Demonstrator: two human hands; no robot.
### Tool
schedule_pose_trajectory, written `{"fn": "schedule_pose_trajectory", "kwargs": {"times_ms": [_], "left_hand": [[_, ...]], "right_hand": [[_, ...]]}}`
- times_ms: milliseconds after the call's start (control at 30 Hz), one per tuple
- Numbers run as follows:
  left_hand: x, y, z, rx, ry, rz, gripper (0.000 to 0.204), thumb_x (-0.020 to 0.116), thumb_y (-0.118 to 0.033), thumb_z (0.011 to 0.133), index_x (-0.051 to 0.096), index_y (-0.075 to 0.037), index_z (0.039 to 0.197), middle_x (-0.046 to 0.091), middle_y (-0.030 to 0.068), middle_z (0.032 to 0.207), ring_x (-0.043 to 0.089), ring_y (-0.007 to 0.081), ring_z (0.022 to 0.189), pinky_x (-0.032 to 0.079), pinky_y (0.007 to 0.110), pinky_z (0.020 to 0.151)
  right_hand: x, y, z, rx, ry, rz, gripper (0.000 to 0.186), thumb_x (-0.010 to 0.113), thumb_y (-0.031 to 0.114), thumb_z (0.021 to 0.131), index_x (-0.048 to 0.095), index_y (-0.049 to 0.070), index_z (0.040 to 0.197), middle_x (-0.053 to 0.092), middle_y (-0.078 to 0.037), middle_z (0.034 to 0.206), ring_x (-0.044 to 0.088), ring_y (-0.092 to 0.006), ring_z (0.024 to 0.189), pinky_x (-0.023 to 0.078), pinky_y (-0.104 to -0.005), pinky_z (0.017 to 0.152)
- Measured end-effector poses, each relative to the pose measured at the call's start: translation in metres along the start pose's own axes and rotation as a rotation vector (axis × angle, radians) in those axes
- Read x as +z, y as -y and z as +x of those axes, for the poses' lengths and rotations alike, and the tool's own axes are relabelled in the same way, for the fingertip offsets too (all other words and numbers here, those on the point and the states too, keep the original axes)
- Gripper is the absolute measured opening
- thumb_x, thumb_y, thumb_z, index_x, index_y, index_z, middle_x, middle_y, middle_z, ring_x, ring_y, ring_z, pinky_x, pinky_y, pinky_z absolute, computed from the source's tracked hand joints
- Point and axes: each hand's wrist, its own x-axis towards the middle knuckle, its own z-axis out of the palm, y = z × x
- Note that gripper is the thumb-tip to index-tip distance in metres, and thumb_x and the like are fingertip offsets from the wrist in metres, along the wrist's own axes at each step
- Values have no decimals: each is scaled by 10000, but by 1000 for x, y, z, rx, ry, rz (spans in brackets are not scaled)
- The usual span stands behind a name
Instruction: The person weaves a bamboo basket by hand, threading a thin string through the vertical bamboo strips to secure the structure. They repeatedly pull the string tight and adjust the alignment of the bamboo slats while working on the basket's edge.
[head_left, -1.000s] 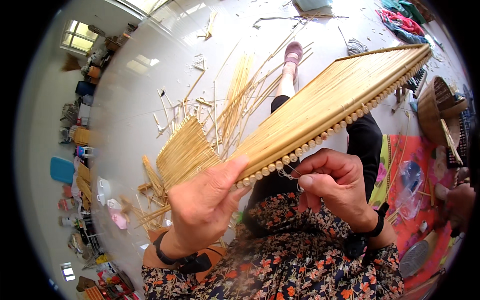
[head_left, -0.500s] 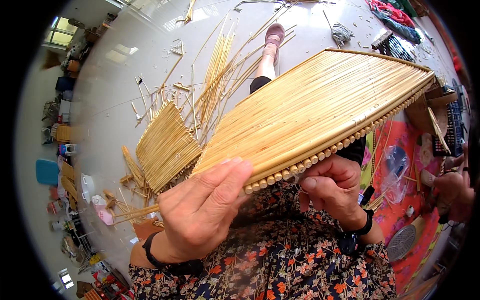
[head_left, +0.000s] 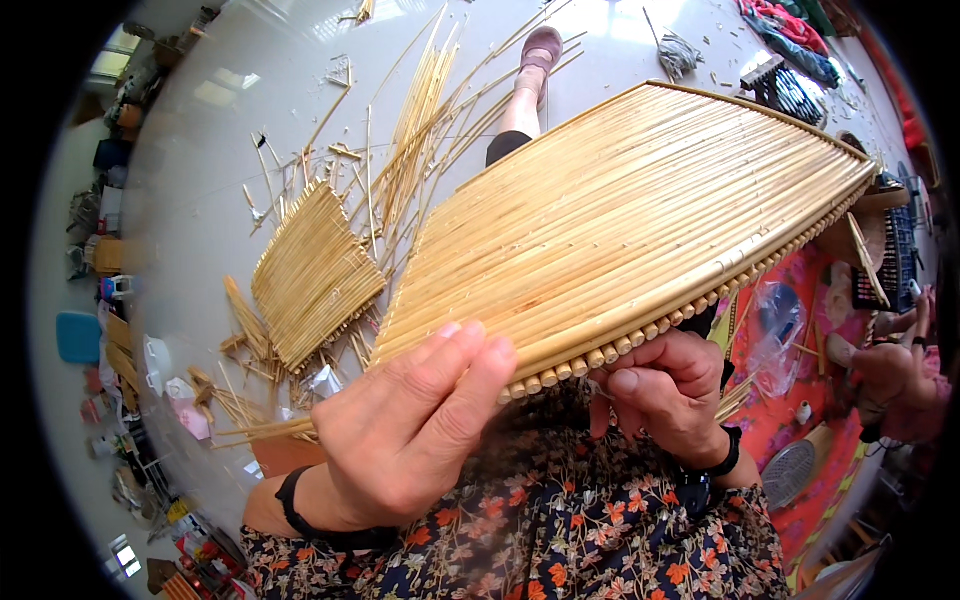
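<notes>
A large panel of pale yellow plant stalks (head_left: 620, 230), laid side by side with thin stitches across them, slants up and away over my lap. My left hand (head_left: 405, 435) grips its near left corner, fingers on top and the thumb hidden beneath. Under the near edge, below a row of round cut stalk ends, my right hand (head_left: 665, 390) is closed, thumb pressed to the bent fingers. Something thin and pale seems to be pinched there, too small to make out. A smaller stalk panel (head_left: 318, 280) lies on the floor to the left.
Loose long stalks (head_left: 425, 110) and short offcuts lie across the pale floor. At the right are a red floral mat (head_left: 800, 400), a clear plastic bag (head_left: 780, 330), a round metal grate (head_left: 790, 475) and another person's limbs (head_left: 890, 370). A blue tub (head_left: 78, 338) stands far left.
The view has shifted slightly, so floor things sit further left. The panel's top face now shows a little more. Both hands keep their places at its near edge.
</notes>
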Motion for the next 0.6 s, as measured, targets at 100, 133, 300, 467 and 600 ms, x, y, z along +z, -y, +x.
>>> {"fn": "schedule_pose_trajectory", "kwargs": {"times_ms": [100,133,300,467,600], "left_hand": [[2,0,-3,29,9,9,359,805,-29,857,825,-6,1215,809,186,1078,826,320,919,685,363,755],[2,0,-4,26,13,-6,357,804,-32,859,825,-6,1215,808,187,1080,826,320,922,684,361,755],[4,-2,-9,32,35,0,353,800,-43,870,826,-9,1220,806,194,1091,826,323,937,683,356,754],[3,-1,-15,28,48,-24,350,797,-60,881,825,-4,1225,806,202,1102,825,331,957,685,355,759],[4,-1,-18,42,47,-5,347,791,-76,890,824,-2,1227,806,211,1111,823,339,979,689,364,780]], "right_hand": [[2,1,-9,64,-60,-29,131,699,-12,1062,796,-93,1097,770,-110,786,722,-117,602,595,-270,550],[3,1,-11,65,-78,-9,129,702,-14,1059,796,-95,1095,771,-115,785,727,-123,606,598,-273,551],[1,-2,-15,120,-82,4,119,702,-38,1045,796,-105,1072,775,-128,793,742,-165,619,620,-307,569],[2,-6,-14,155,-83,35,119,698,-50,1040,797,-110,1067,771,-132,795,744,-175,625,631,-322,583],[7,-6,-14,176,-93,118,123,690,-51,1049,793,-110,1082,774,-139,832,736,-167,626,654,-340,604]]}}
